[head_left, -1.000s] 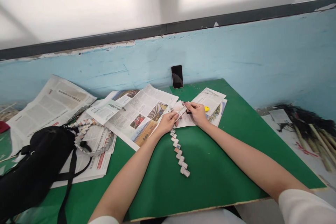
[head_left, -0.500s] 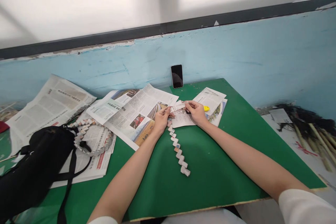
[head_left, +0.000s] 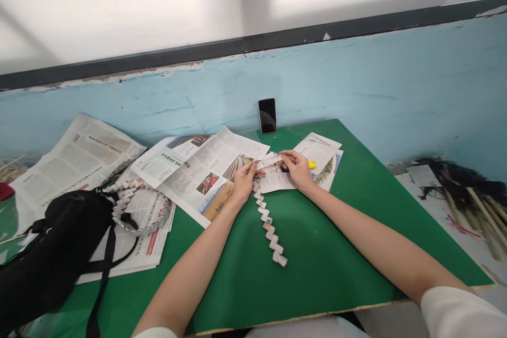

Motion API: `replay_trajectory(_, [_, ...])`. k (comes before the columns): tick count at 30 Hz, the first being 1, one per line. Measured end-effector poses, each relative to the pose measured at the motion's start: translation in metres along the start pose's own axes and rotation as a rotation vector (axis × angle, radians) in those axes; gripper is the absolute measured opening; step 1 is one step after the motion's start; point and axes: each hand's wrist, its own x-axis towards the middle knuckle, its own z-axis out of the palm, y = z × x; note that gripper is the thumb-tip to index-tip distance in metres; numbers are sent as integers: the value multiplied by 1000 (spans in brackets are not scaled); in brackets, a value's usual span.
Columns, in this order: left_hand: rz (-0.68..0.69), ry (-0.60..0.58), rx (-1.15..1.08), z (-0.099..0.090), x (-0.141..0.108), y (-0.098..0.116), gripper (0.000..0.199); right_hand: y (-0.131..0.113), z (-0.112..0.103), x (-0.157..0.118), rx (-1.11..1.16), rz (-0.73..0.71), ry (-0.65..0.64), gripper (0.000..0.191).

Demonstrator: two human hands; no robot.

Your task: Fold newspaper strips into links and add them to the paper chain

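Observation:
A small strip of printed paper is stretched between my two hands. My left hand pinches its left end, close to the top of a zigzag chain of folded paper that runs down the green table. My right hand pinches the strip's right end with thumb and fingers. Beneath the strip lies a larger piece of newsprint. Just right of my right hand a yellow object rests on paper pieces.
Newspaper sheets spread over the green table. At the left lie a black bag and a looped folded-paper chain. A phone leans upright against the blue wall. Sticks and dark material lie beyond the table at the right.
Both hands keep their grips on the paper strip, and the fingers of my right hand have shifted very slightly. The chain and everything else look unmoved.

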Motion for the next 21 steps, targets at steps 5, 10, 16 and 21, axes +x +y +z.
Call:
replay_trajectory(5, [1,-36,-27,-1,-2,3,56,3,-1,1,4,31,17,24])
replay_trajectory(10, [-22,-30,1,0,-3,2,56,2,0,2,-5,28,47,18])
replay_trajectory(16, [-18,21,34,2,-4,2,52,4,0,3,-2,35,64,15])
replay_trajectory(21, [-21,21,24,3,-7,7,52,6,0,4,26,28,61,12])
